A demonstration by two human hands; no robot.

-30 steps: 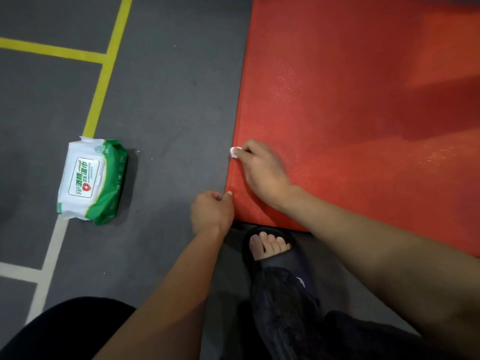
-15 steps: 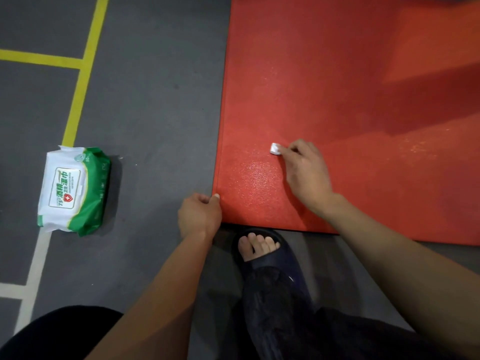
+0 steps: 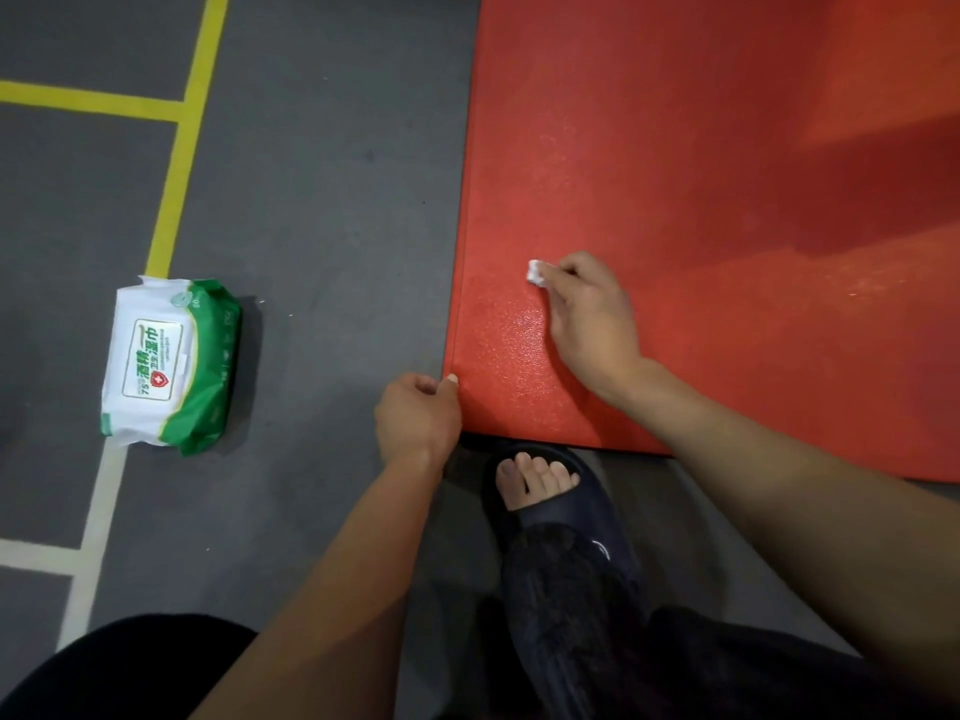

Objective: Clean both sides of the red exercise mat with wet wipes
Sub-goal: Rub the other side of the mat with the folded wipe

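Your right hand pinches a small wadded wet wipe against the red exercise mat, near its left edge. Your left hand curls around the mat's near-left corner. The wet wipes pack lies on the grey floor, well left.

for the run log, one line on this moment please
right hand wiping mat with wipe | left hand gripping mat corner | wipes pack on floor

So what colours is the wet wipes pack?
White and green, seen in the head view: wet wipes pack on the grey floor.
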